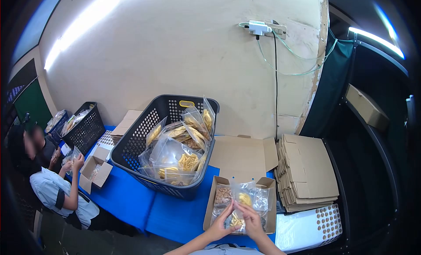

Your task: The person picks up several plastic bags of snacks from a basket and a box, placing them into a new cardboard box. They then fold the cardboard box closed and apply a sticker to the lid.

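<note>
Blue cloth covers the bench [169,216], above which left hand [222,223] and right hand [251,218] pinch a clear bag [244,196], probably light, slippery and crushable, best held by its edges.

Bright, cool light over my work, falling away to black at the borders.
A strip light [83,26] burns white high to the left of the black basket [175,190], washing the pale wall [197,57] behind it; another strip [377,43] glares far to its right, over shelves [372,141] sunk in shadow. Inside the basket, plastic bags [169,152] throw back pale highlights. In front of it, my left hand [221,224], right hand [252,220] and clear bag [244,198] are evenly lit. Far out from the basket, the wide lens bends straight lines.
</note>
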Demonstrator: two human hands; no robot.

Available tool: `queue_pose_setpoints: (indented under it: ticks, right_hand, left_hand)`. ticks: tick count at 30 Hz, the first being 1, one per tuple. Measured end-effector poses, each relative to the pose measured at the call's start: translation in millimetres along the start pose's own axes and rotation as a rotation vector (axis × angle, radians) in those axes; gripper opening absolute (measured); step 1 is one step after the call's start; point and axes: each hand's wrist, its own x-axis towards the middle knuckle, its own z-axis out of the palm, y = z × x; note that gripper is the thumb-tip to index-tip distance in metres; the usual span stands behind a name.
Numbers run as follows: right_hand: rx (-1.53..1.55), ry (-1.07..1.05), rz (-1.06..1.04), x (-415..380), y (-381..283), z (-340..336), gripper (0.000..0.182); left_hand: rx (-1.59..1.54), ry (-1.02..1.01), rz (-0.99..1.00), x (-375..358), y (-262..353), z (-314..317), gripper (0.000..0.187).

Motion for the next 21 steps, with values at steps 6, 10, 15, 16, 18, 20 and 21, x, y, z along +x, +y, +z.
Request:
queue_pose_setpoints:
  ticks: [6,10,15,16,18,20,21]
  right_hand:
    - [-0.279,0.175,-0.042,0,-12,8,0.034]
    - [-0.059,0.455,0.096,6,-12,12,0.035]
    - [0.348,-0.063,0.463,-1,23,-15,0.029]
    - [0.345,-0.061,0.463,-1,22,-16,0.029]
    - [0.357,-0.018,0.551,-1,13,-18,0.024]
    - [0.395,-0.061,0.545,-1,15,-24,0.027]
    - [0.434,-0.104,0.538,-1,15,-25,0.03]
  left_hand:
    - [-0.053,0.189,-0.165,-5,11,6,0.049]
    - [-0.126,0.183,-0.231,-10,10,2,0.028]
    - [-0.026,0.087,-0.158,-15,-4,-10,0.035]
    - [-0.039,0.08,-0.147,-16,-8,-15,0.036]
    - [-0.032,0.046,-0.135,-17,-17,-25,0.038]
    - [-0.168,0.072,-0.178,-18,-21,-26,0.039]
    - [-0.304,0.098,-0.22,-16,-15,-27,0.04]
